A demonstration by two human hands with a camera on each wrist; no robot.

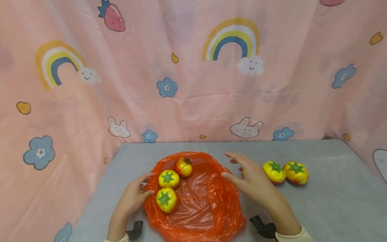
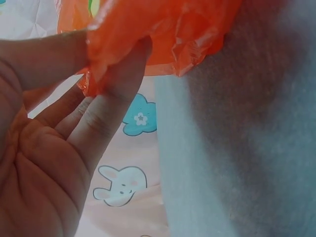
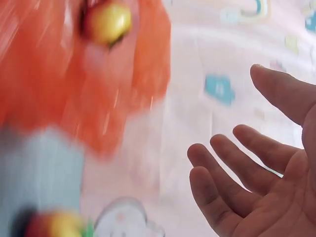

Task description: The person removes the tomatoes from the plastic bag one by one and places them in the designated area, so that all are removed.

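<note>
A thin red plastic bag lies spread wide with its mouth facing up. Inside its left part sit three glossy yellow-and-red tomato-like fruits with green star-shaped tops. My left hand pinches the bag's left rim; in the left wrist view the red film passes between thumb and fingers. Over the bag's right side my right hand hovers, fingers spread and holding nothing. In the right wrist view its palm stands apart from the bag.
Two more such fruits sit side by side on the grey table, right of my right hand. Part of another fruit shows behind that hand. A pink patterned curtain hangs at the table's back and left.
</note>
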